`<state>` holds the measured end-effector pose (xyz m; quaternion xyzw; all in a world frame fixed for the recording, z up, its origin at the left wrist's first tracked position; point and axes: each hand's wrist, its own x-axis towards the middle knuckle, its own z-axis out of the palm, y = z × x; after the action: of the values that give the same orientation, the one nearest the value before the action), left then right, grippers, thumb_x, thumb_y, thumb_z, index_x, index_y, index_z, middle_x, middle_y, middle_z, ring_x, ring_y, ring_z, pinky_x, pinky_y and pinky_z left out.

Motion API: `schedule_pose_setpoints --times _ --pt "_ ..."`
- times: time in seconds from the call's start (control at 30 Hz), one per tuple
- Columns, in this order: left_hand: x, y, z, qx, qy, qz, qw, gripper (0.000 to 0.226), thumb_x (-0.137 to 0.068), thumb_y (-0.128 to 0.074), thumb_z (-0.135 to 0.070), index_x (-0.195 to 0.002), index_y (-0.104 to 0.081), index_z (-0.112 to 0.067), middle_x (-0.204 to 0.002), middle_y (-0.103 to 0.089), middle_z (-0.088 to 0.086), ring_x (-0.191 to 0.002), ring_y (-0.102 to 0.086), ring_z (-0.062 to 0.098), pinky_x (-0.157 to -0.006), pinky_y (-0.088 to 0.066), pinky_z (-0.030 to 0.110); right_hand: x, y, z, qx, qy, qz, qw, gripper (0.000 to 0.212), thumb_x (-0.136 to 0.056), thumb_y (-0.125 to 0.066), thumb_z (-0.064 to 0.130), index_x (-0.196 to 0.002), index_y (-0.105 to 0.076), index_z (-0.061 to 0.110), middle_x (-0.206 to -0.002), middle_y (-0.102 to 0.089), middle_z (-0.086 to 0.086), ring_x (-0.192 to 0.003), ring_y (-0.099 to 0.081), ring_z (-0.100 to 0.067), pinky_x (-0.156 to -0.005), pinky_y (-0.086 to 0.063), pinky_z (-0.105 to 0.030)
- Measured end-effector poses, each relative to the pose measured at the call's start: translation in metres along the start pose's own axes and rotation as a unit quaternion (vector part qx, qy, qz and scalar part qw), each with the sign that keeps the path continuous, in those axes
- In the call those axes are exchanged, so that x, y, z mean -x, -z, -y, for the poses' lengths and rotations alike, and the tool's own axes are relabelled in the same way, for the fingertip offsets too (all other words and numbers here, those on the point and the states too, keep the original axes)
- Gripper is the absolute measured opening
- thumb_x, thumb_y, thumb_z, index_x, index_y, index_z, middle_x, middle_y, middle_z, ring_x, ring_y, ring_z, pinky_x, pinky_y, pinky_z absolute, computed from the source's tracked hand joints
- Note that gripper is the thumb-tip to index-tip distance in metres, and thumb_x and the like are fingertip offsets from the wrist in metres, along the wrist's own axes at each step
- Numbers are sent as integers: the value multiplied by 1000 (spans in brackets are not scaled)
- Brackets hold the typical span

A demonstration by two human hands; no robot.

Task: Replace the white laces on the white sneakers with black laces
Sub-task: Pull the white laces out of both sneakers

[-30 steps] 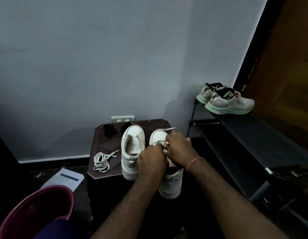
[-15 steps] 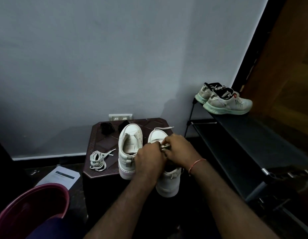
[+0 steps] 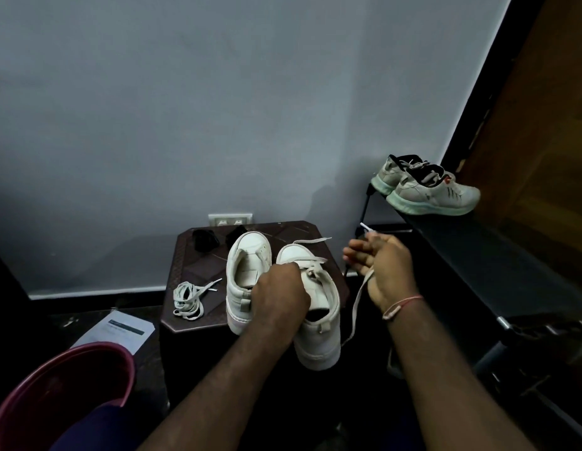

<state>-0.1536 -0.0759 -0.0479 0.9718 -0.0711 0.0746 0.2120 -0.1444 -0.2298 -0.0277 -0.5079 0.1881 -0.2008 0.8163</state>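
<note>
On a small dark desk [image 3: 192,265] against the far wall, two white sneakers are stood side by side with their heels toward the viewer. The left sneaker [image 3: 247,275] is seen without a lace. The right sneaker [image 3: 319,320] is set at the near right corner of the desk, its heel reaching past the near edge; whether it rests there or is lifted cannot be told. It is gripped at the collar by the left hand [image 3: 280,294], whose fingers are curled down over the tongue. The right hand [image 3: 385,271] is held out to the right of that sneaker, apart from it, with its fingers loosely curled round the white lace [image 3: 358,304]. The lace is seen running from the sneaker's right side up into the hand, and its tip is stuck out above the knuckles. Part of the lace is still threaded across the front eyelets. A loose white lace [image 3: 187,299] is coiled on the left part of the desk, and two bundles of black laces [image 3: 201,239] are laid at the far edge, just beyond the left sneaker. A dark shoe rack [image 3: 462,255] with a pair of running shoes [image 3: 433,193] is placed to the right, and a red bucket [image 3: 65,385] and a printed sheet [image 3: 120,330] are seen at the near left.
</note>
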Motion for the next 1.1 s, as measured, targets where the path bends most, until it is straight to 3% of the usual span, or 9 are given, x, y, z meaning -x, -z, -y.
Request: schedule_pose_setpoints --times 0.13,0.3,0.37,0.47,0.57,0.83,0.97,1.03,1.1 --pt "4 -1 -4 -27 -31 4 999 29 -86 -49 -16 -113 -57 -20 -110 -63 8 -103 -61 31 -74 -43 34 -3 -14 16 112 68 -14 991 15 -95 -50 11 -81 -53 14 -59 -46 -4 -34 -33 -6 -35 -26 -15" --pt "7 -13 -5 -33 -57 22 998 30 -86 -49 -24 -114 -60 -24 -116 -59 6 -103 -61 30 -79 -48 36 15 -65 28 234 75 212 946 20 -98 -52 27 -89 -63 13 -87 -66 -8 -74 -63 -19 -66 -47 -28" --pt "8 -15 -3 -26 -58 23 998 33 -85 -50 -25 -117 -60 -26 -118 -57 5 -104 -61 29 -80 -49 37 5 -67 27 297 134 196 925 24 -98 -51 28 -89 -65 11 -101 -70 -12 -94 -66 -26 -80 -47 -34" --pt "8 -16 -1 -11 -58 21 998 37 -84 -49 -23 -119 -59 -27 -119 -57 4 -104 -61 28 -81 -49 37 -13 -41 9 388 147 111 903 26 -95 -53 22 -76 -68 11 -83 -71 -12 -78 -67 -22 -77 -51 -41" --pt "9 -17 -1 -12 -57 15 998 34 -82 -48 -21 -114 -59 -24 -119 -57 5 -103 -61 29 -79 -48 37 -15 -4 -21 552 62 167 815 27 -93 -53 15 -73 -67 4 -69 -62 -13 -64 -53 -14 -65 -44 -31" --pt "7 -20 -1 -13 -58 23 998 38 -82 -50 -23 -119 -58 -26 -119 -55 4 -105 -61 29 -82 -48 37 3 2 -21 622 67 183 758 24 -89 -64 21 -80 -69 -1 -83 -71 -15 -74 -63 -25 -69 -49 -31" --pt "8 -19 1 -8 -71 26 997 32 -85 -54 -32 -116 -58 -23 -118 -56 5 -102 -62 30 -79 -48 37 27 -23 6 344 -44 296 890 14 -95 -57 11 -84 -61 2 -65 -63 -7 -49 -55 -16 -46 -45 -23" --pt "7 -18 1 3 -63 31 998 31 -86 -55 -34 -114 -59 -20 -118 -57 5 -102 -61 31 -79 -48 37 33 -34 19 187 -74 362 910 16 -98 -47 7 -100 -62 1 -77 -67 -10 -62 -62 -17 -58 -54 -25" --pt "7 -18 1 8 -64 20 998 30 -86 -51 -30 -113 -61 -21 -117 -58 5 -101 -62 30 -78 -48 38 21 -38 20 239 -10 334 912 21 -100 -41 1 -105 -62 4 -85 -66 -12 -70 -64 -19 -66 -56 -27"
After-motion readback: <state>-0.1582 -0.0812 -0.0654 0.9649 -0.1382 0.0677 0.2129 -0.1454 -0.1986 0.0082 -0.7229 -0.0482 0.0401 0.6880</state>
